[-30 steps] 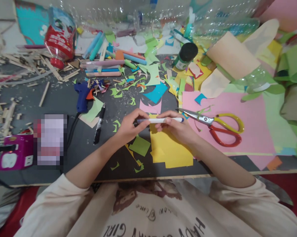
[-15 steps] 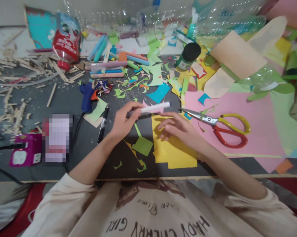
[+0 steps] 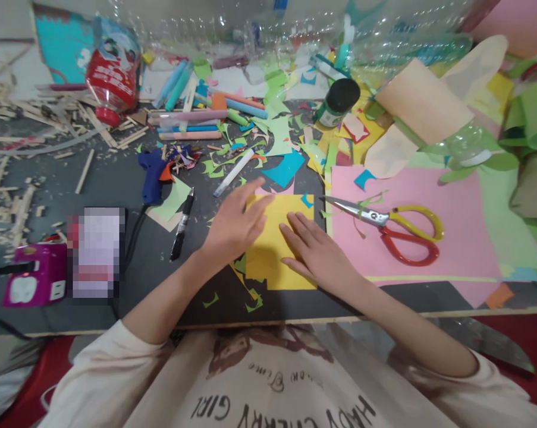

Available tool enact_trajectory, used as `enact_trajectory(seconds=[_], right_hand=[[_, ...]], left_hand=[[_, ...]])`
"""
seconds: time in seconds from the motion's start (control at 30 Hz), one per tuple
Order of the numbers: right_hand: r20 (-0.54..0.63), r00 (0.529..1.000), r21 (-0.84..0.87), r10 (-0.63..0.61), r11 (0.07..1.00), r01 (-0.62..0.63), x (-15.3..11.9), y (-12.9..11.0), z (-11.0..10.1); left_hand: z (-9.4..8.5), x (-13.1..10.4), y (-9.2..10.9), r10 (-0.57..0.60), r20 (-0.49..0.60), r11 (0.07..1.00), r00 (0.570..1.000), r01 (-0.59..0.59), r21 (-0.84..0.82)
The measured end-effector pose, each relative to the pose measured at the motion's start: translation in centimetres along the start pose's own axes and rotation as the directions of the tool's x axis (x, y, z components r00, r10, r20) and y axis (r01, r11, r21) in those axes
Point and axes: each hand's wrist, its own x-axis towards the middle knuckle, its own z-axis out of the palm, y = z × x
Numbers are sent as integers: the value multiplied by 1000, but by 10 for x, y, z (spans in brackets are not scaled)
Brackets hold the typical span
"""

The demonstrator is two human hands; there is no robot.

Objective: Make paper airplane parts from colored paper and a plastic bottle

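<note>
A sheet of yellow paper (image 3: 279, 261) lies in front of me on the dark table. My right hand (image 3: 315, 246) rests on it, fingers spread flat. Over the paper's left edge is my left hand (image 3: 236, 220), fingers apart with nothing in them. A white marker (image 3: 234, 172) lies on the table just beyond my left fingertips. Green paper scraps (image 3: 254, 300) show at the sheet's lower left corner. To the right, scissors with one yellow and one red handle (image 3: 377, 219) lie on pink paper (image 3: 467, 238).
A black pen (image 3: 182, 224) and a blue glue gun (image 3: 153, 175) lie on the left, by a phone (image 3: 96, 252) and a purple box (image 3: 36, 273). Markers, paper scraps, a black-capped jar (image 3: 338, 102) and a red-labelled bottle (image 3: 114, 77) crowd the back. Wood sticks litter the far left.
The white marker has left my left hand and lies on the table. The yellow paper has shifted left, covering the green cutout, and my right hand has flattened onto it.
</note>
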Motion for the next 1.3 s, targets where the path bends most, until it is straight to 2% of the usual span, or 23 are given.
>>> enact_trajectory(seconds=[0.1, 0.17, 0.27, 0.33, 0.43, 0.53, 0.63, 0.7, 0.73, 0.8, 0.83, 0.87, 0.93, 1.0, 1.07, 1.13, 1.23, 1.3], right_hand=[[-10, 1000, 142, 7, 990, -5, 9, -4, -12], [-99, 994, 193, 45, 981, -25, 2, 0, -21], [-288, 939, 164, 190, 976, -147, -23, 13, -27], [-347, 905, 88, 246, 969, -230, -42, 23, -25], [-291, 913, -1, 285, 955, -298, -62, 35, -19], [-220, 930, -8, 294, 953, -303, -71, 40, -16], [-273, 913, 85, 302, 953, -290, -73, 41, -21], [-354, 884, 136, 305, 952, -274, -73, 40, -24], [-386, 869, 160, 309, 950, -267, -73, 39, -26], [-418, 843, 231, 338, 937, -261, -73, 36, -28], [-428, 826, 272, 366, 924, -268, -74, 34, -29], [-440, 806, 309, 396, 910, -277, -74, 33, -29], [-466, 770, 360, 436, 888, -284, -77, 32, -31], [-518, 753, 353, 406, 903, -244, -78, 34, -33], [-567, 759, 254, 321, 944, -210, -78, 41, -38], [-554, 796, 65, 245, 965, -252, -73, 52, -43], [-412, 881, -151, 231, 937, -315, -62, 73, -49], [-386, 895, -180, 223, 933, -311, -56, 86, -53]], left_hand=[[7, -4, 15, 132, 109, 991, 985, -130, -25], [12, -7, 19, 171, 181, 985, 969, -168, -28], [18, -10, 19, 184, 258, 980, 948, -196, 21], [20, -11, 17, 174, 276, 977, 945, -201, 72], [23, -12, 14, 163, 257, 973, 953, -199, 120], [21, -10, 13, 138, 245, 982, 960, -165, 93], [14, -5, 22, 82, 258, 995, 963, -62, -84], [10, 0, 35, 30, 297, 943, 955, 72, -325], [10, 2, 42, 22, 345, 865, 938, 155, -476], [14, 8, 58, 15, 495, 596, 869, 390, -702], [20, 11, 66, 56, 570, 468, 819, 483, -740], [26, 15, 72, 98, 615, 380, 782, 542, -750], [42, 23, 82, 137, 651, 285, 747, 600, -748], [55, 31, 89, 160, 633, 200, 758, 603, -772], [63, 40, 95, 124, 627, 164, 769, 608, -777], [66, 47, 100, 38, 661, 203, 750, 642, -740], [69, 56, 106, -44, 743, 283, 668, 722, -632], [70, 61, 109, -72, 788, 273, 611, 772, -574]])
